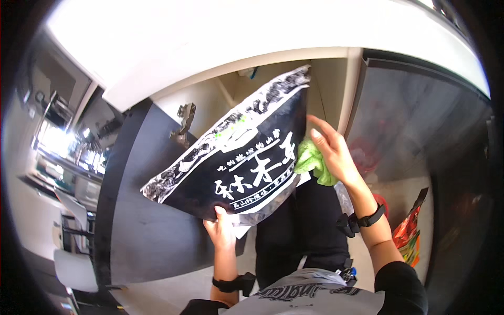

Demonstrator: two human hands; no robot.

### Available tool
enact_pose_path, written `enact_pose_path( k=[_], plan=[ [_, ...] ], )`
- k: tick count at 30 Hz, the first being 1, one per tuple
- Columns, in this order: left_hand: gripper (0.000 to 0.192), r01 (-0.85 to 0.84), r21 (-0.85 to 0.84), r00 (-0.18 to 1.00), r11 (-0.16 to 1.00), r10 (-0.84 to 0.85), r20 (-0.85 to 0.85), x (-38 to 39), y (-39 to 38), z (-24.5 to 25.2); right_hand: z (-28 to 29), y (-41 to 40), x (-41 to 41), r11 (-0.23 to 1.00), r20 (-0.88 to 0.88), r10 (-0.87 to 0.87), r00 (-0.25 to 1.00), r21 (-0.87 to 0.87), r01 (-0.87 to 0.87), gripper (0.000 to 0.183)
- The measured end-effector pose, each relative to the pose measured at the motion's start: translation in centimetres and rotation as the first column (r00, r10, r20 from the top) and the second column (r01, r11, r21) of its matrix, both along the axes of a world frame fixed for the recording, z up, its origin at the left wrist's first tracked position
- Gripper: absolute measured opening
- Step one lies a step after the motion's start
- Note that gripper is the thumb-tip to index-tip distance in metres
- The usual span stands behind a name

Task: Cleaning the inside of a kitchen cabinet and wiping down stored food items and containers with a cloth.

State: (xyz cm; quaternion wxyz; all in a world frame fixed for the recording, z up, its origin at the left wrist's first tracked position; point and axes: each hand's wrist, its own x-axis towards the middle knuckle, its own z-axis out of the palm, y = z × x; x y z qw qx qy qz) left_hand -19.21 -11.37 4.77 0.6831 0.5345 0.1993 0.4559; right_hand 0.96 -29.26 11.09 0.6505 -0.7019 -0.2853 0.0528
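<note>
A large black plastic package (pixel 260 145) with white printed writing and a clear lower part is held up, tilted, before the open cabinet. My left hand (pixel 221 228) grips its lower left edge, with the thumb on the front. At its right edge is my right hand (pixel 332 151), thumb and forefinger extended upward. A crumpled light green cloth (pixel 315 159) lies under that palm, against the package, seemingly held by the other fingers, which are hidden. White sheet-like corners show beneath the package.
A white countertop (pixel 236 31) spans the top. Below it, an open dark cabinet door (pixel 157 232) with a metal hinge (pixel 187 120) stands left, and a dark glossy panel (pixel 417 118) right. A red and orange packet (pixel 408 234) lies on the floor at right. A white chair (pixel 75 271) stands far left.
</note>
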Motion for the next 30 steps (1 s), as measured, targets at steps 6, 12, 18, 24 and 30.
enact_pose_path(
  k=[6,12,18,24,30],
  plan=[
    [0.028,0.006,-0.204,0.999,0.979,0.004,0.046,2.0,-1.4,2.8,-0.3,-1.4,-2.0,0.995,-0.12,0.009,0.993,-0.093,-0.02,0.041],
    [0.038,-0.064,-0.319,0.997,0.946,0.073,0.015,4.8,-1.9,3.3,-3.4,-2.9,-4.1,1.0,-0.21,0.027,0.977,-0.007,-0.029,0.036],
    [0.051,-0.049,-0.337,0.995,0.94,0.076,0.067,9.3,-3.3,4.3,-5.0,-4.7,-5.9,1.0,-0.276,-0.015,0.961,-0.007,0.014,0.032],
    [0.042,-0.034,-0.194,0.978,0.98,0.073,0.194,14.9,-1.7,4.4,-5.8,-5.2,-7.1,0.997,-0.347,-0.043,0.937,-0.076,0.017,0.032],
    [0.033,-0.021,-0.031,0.976,0.999,0.027,0.216,20.5,-0.3,2.6,-7.7,-5.9,-7.2,0.993,-0.334,-0.095,0.938,-0.097,0.066,0.034]
  ],
)
